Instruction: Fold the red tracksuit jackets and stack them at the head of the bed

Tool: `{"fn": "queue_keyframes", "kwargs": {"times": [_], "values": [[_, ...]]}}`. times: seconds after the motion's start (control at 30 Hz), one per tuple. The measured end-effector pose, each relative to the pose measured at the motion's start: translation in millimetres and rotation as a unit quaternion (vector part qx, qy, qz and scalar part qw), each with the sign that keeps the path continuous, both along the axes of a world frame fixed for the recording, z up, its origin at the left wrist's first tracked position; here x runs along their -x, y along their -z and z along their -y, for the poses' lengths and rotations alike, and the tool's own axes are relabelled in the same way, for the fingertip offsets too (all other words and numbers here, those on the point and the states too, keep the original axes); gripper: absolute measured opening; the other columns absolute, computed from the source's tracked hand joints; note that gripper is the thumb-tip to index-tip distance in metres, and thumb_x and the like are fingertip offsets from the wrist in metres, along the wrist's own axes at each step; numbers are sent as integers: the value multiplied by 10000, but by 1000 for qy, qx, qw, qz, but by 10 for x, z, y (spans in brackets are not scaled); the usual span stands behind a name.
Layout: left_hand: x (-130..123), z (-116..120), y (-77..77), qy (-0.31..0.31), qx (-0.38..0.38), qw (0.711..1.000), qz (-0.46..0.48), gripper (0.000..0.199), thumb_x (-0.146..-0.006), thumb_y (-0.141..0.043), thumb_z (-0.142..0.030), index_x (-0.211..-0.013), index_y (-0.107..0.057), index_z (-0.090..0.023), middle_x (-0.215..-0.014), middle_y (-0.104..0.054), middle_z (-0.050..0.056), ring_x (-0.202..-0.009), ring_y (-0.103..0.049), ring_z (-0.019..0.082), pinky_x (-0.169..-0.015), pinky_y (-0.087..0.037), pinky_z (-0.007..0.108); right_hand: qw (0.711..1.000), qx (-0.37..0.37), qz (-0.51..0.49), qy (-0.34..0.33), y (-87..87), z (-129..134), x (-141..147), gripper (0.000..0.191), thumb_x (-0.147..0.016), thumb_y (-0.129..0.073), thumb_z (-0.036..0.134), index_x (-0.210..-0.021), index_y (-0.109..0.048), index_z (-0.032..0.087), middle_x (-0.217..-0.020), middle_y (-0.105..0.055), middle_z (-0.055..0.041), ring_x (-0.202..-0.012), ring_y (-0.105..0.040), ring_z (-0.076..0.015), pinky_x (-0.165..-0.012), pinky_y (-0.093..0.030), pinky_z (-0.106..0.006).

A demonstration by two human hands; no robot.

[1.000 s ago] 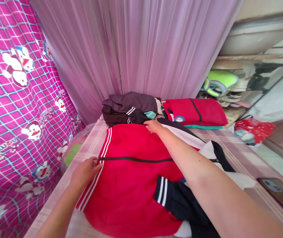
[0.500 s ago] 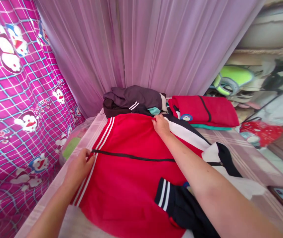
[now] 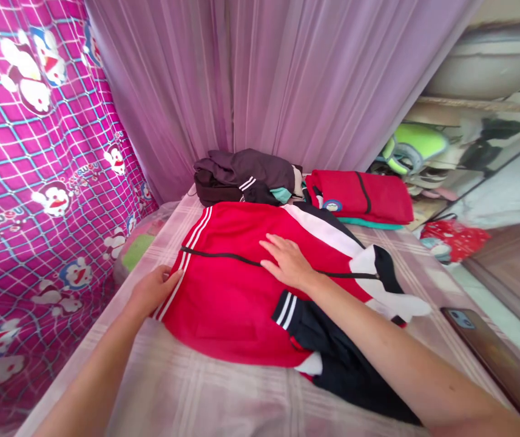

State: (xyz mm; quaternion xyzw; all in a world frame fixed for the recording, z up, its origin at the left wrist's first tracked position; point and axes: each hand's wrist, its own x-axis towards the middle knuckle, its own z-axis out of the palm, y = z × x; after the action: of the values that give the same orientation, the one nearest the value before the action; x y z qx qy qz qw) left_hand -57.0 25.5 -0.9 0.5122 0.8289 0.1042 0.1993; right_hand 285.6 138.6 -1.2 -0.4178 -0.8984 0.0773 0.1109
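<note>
A red jacket [image 3: 223, 303] with black and white sleeves lies spread on the checked cloth [image 3: 159, 388], its collar toward the right. A black zip line runs across its middle. My left hand [image 3: 156, 290] pinches the white-striped hem at the jacket's left edge. Over the centre, my right hand [image 3: 287, 261] has its fingers spread, palm down, at the zip line. One dark sleeve with a striped cuff [image 3: 287, 309] is folded in across the front, partly under my right forearm.
Dark crumpled clothes [image 3: 250, 170] and a folded red garment [image 3: 360, 194] lie at the back, before a purple curtain [image 3: 278, 79]. A phone [image 3: 491, 358] rests at the right edge. Pink patterned fabric [image 3: 50, 158] hangs on the left; a cluttered shelf stands at right.
My right hand has left the jacket's far edge and come nearer, its fingers now spread over the middle. My left hand stays at the hem. More of the phone shows.
</note>
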Motion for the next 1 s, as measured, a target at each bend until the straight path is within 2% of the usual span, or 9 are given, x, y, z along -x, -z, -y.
{"fn": "queue_keyframes", "kwargs": {"times": [0.07, 0.13, 0.37, 0.5, 0.6, 0.67, 0.73, 0.87, 1.0], "values": [[8, 68, -8, -2, -1, 999, 49, 499, -863, -398, -599, -1035, -633, -194, -876, -744, 43, -819, -697, 226, -674, -485, 292, 998, 38, 39, -29, 83, 290, -59, 583, -967, -439, 500, -1499, -424, 261, -1611, -298, -119, -1484, -244, -291, -1182, -197, -543], [10, 115, -24, 9, -1, 999, 41, 488, -866, -404, -584, -1046, -627, -190, -932, -747, 57, -860, -699, 227, -704, -492, 293, 995, 63, 69, -21, 133, 456, -98, 586, -975, -422, 507, -1505, -414, 258, -1621, -269, -124, -1495, -219, -285, -1191, -160, -547], [-105, 253, -151, 38, 24, 985, -165, 563, -906, -389, -562, -1257, -561, -156, -1088, -719, 166, -984, -683, 327, -785, -503, 396, 991, 99, 85, 4, -15, 691, -175, 612, -989, -400, 492, -1528, -371, 203, -1619, -255, -153, -1493, -231, -280, -1207, -144, -514], [-320, 345, -169, 92, -80, 960, -252, 511, -924, -408, -367, -1356, -517, -119, -1372, -570, 220, -1170, -600, 365, -924, -480, 480, 993, 105, 47, 37, -29, 874, -367, 600, -979, -431, 469, -1506, -414, 183, -1588, -333, -153, -1470, -292, -286, -1192, -227, -497], [-572, 353, -82, 213, -154, 940, -216, 467, -924, -430, -339, -1333, -575, -165, -1468, -512, 161, -1311, -504, 326, -1069, -409, 487, 993, 89, -7, 72, -21, 972, -630, 587, -933, -518, 461, -1457, -487, 198, -1513, -462, -148, -1391, -430, -283, -1138, -345, -457], [-749, 342, 40, 300, -161, 926, -161, 468, -942, -427, -405, -1338, -591, -217, -1481, -518, 107, -1373, -450, 293, -1146, -331, 488, 991, 89, -40, 90, -36, 1010, -858, 537, -909, -556, 439, -1391, -560, 202, -1419, -568, -134, -1311, -522, -269, -1099, -399, -424], [-886, 333, 192, 348, -150, 916, -133, 506, -950, -411, -468, -1388, -554, -258, -1516, -484, 75, -1423, -389, 287, -1175, -273, 520, 986, 89, -67, 122, -63, 1034, -1114, 451, -909, -551, 407, -1306, -629, 207, -1331, -642, -114, -1243, -578, -250, -1068, -430, -398], [-964, 338, 434, 360, -147, 910, -146, 573, -951, -394, -519, -1476, -442, -297, -1571, -400, 62, -1470, -310, 279, -1182, -231, 534, 965, 94, -96, 226, -72, 1115, -1613, 326, -915, -506, 367, -1121, -721, 234, -1188, -722, -76, -1089, -659, -237, -948, -493, -365], [-924, 357, 474, 362, -163, 902, -168, 580, -953, -395, -525, -1483, -432, -295, -1573, -394, 71, -1468, -316, 277, -1185, -237, 519, 961, 94, -100, 241, 35, 1341, -1902, 308, -901, -477, 372, -947, -752, 241, -1002, -763, -55, -929, -688, -233, -826, -499, -332]]}}
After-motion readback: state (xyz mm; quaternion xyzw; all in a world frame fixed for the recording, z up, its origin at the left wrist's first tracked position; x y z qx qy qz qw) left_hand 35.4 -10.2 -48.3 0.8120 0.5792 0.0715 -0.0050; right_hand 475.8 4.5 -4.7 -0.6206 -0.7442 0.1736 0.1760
